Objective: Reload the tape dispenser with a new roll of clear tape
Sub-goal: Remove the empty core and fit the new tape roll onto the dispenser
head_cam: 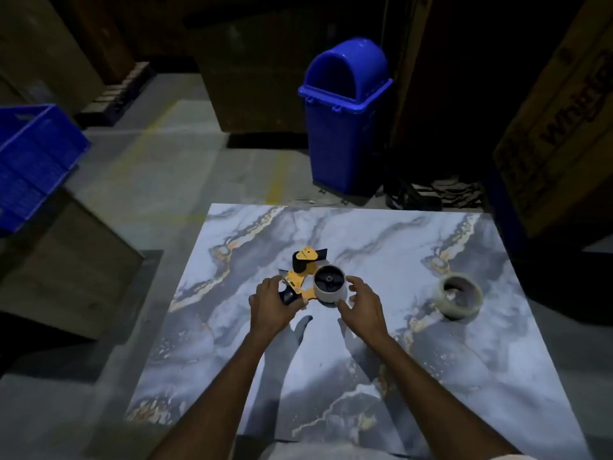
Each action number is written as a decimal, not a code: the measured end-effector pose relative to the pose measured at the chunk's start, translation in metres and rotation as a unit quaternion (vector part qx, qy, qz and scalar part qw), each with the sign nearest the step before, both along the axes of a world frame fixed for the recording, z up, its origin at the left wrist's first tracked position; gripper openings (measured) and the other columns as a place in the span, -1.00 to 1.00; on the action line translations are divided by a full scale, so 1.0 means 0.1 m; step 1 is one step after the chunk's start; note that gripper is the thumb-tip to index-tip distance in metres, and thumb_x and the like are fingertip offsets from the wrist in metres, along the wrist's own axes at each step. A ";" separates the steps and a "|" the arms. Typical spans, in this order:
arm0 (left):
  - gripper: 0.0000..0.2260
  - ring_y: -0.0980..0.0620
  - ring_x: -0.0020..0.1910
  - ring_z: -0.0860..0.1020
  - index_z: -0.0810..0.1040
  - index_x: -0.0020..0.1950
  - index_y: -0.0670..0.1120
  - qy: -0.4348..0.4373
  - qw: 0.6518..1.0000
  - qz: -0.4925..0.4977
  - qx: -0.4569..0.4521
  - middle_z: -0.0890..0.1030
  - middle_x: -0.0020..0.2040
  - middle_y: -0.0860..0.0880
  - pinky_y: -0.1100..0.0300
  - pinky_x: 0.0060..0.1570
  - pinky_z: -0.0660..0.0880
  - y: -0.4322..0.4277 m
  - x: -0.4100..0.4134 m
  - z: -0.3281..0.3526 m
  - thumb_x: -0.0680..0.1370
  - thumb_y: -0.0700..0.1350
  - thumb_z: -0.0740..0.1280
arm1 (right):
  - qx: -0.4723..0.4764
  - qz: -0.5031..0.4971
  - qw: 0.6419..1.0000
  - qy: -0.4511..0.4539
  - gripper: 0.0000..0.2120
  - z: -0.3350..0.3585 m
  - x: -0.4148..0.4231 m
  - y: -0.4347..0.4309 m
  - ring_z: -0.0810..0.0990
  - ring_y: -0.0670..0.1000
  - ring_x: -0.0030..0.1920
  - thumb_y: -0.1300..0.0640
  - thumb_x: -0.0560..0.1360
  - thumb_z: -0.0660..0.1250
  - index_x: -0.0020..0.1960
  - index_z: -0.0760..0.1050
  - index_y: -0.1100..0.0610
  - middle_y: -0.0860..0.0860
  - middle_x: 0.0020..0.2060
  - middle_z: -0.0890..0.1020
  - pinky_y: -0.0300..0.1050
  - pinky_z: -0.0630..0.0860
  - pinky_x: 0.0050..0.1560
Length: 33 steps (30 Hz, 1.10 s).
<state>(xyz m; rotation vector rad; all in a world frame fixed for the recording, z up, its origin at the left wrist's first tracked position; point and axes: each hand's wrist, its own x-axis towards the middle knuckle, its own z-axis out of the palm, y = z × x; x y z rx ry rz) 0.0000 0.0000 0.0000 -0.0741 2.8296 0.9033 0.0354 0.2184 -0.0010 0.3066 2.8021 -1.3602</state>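
Where the tape dispenser (306, 277) lies: at the middle of the marbled table (497, 376), directly ahead of us and between our two hands. We cannot tell whether it rests on the top or is lifted just off it.
Dispenser's look: a yellow frame with black parts. Its far end points away from us and its wheel end is nearest our right side.
Roll on the hub (329, 288): a pale grey ring round the black wheel, with its open face turned up toward us.
Left hand (273, 305): we grip the dispenser's dark handle, fingers curled round it from the left, with the yellow frame showing just past our knuckles.
Right hand (361, 302): spread wide and loosely curved, it cups the right side of the mounted roll and holds nothing. The fingers (353, 281) reach to the roll's far right edge and the thumb is at its near edge. We cannot tell whether they touch it.
Loose tape roll (459, 295): lies flat on the table, well apart to the right of our right hand, with neither hand on it.
Forearms: both reach in from the near edge, bare, casting shadows on the marble.
Beyond the table: a blue bin (345, 127) stands on the floor. A blue crate (33, 154) is at the far left and a printed cardboard box (564, 127) at the right.
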 end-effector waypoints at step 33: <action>-0.33 -0.09 0.11 0.63 0.46 0.34 -0.02 0.021 0.991 0.060 0.121 0.65 0.15 -0.05 0.02 0.01 0.59 0.07 -0.16 -0.37 0.30 0.09 0.57 | 0.021 -0.006 1.000 -0.021 -0.26 -0.15 -0.26 -0.20 0.54 0.15 0.20 -0.22 0.35 0.48 0.42 0.36 0.04 0.10 0.21 0.57 -0.05 0.52 0.08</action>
